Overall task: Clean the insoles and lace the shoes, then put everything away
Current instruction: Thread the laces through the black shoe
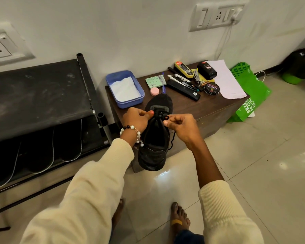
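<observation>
Left hand pinches lace at shoe eyelets; right hand pinches other strand. Shoe lies at front edge of surface, heel overhanging. Judgement: pull both strands evenly, keep lace untwisted, steady shoe against edge.

The shoe looked matt black cloth, the box smooth blue plastic, the table dark wood, the floor glossy tile.
</observation>
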`<state>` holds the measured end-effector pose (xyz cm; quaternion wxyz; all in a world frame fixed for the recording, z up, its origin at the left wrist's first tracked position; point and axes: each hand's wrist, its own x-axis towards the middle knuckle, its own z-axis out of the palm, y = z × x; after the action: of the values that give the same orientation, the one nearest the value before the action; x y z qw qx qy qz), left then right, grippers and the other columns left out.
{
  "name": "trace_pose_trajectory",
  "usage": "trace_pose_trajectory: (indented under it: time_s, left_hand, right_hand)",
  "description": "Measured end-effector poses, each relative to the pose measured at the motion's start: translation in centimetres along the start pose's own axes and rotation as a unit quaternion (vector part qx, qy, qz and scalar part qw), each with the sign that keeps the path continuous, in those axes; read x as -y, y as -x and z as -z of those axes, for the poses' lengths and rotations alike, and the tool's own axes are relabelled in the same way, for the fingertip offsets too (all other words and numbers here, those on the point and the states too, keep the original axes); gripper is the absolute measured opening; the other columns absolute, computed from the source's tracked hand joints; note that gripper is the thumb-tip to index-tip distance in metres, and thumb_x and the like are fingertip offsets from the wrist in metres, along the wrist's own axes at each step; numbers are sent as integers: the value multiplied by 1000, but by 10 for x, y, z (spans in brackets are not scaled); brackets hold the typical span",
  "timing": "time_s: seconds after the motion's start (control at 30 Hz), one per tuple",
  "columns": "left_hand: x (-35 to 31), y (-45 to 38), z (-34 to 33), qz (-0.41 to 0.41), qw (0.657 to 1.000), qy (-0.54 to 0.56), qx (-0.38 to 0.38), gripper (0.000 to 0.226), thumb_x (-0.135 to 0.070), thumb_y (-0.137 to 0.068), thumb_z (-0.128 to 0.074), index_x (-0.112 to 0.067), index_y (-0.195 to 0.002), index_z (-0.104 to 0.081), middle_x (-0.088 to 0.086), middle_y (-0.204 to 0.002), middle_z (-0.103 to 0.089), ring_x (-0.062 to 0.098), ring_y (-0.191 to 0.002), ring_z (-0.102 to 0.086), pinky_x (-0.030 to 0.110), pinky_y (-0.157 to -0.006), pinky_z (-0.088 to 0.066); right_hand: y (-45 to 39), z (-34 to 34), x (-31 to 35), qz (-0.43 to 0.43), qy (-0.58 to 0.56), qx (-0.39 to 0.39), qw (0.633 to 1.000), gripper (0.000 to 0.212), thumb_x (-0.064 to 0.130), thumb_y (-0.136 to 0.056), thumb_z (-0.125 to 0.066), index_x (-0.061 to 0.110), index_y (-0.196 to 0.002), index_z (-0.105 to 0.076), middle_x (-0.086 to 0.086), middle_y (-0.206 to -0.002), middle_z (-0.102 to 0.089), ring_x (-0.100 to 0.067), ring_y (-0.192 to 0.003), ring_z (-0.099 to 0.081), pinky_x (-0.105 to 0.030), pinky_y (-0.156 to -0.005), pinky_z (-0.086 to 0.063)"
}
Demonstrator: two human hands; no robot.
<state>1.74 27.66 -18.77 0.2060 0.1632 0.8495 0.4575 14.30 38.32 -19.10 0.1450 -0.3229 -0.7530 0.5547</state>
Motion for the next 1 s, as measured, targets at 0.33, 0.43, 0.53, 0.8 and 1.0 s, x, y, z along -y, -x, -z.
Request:
trace_pose_trajectory:
  time_s: [0.33, 0.43, 0.53, 0.8, 1.0]
  left_hand:
    - [-6, 0, 3, 86, 994, 49, 55, 38, -30, -94, -55, 4, -82, -66, 14, -74, -59, 26, -74, -55, 40, -73, -47]
    - [-6, -2, 4, 146, 981, 114, 52, 32, -28, -96, -48, -2, -102, -65, 13, -95, -68, 29, -90, -64, 46, -89, -53]
    - [-8, -1, 4, 211, 953, 212, 47, 24, -22, -100, -40, -4, -106, -55, 9, -86, -68, 22, -76, -64, 33, -70, -54]
    - [-11, 4, 1, 265, 905, 333, -2, 23, -24, -101, -32, -8, -106, -49, 11, -99, -71, 25, -84, -70, 43, -86, -55]
    - [-18, 6, -1, 265, 901, 342, -33, 23, -25, -103, -32, -7, -110, -45, 13, -102, -70, 28, -90, -69, 37, -72, -56]
  right_hand:
    - [7, -2, 19, 14, 147, 28, 989, 28, 19, -95, -52, -6, -83, -58, -17, -87, -65, -28, -81, -59, -41, -76, -48]
    - [6, 0, 21, -4, 147, 13, 989, 29, 20, -97, -49, -6, -89, -58, -10, -77, -57, -19, -73, -52, -36, -70, -44]
    - [2, -1, 16, -58, 120, -33, 991, 25, 25, -97, -46, 5, -90, -58, -11, -91, -63, -26, -89, -62, -47, -83, -53]
    - [3, -1, 12, -141, -53, -142, 978, 18, 29, -95, -53, 11, -91, -56, -6, -84, -64, -22, -79, -66, -45, -74, -58]
    - [9, 1, 18, -95, 131, -185, 969, 39, 42, -80, -72, 11, -62, -56, -2, -60, -58, -15, -56, -53, -32, -56, -45]
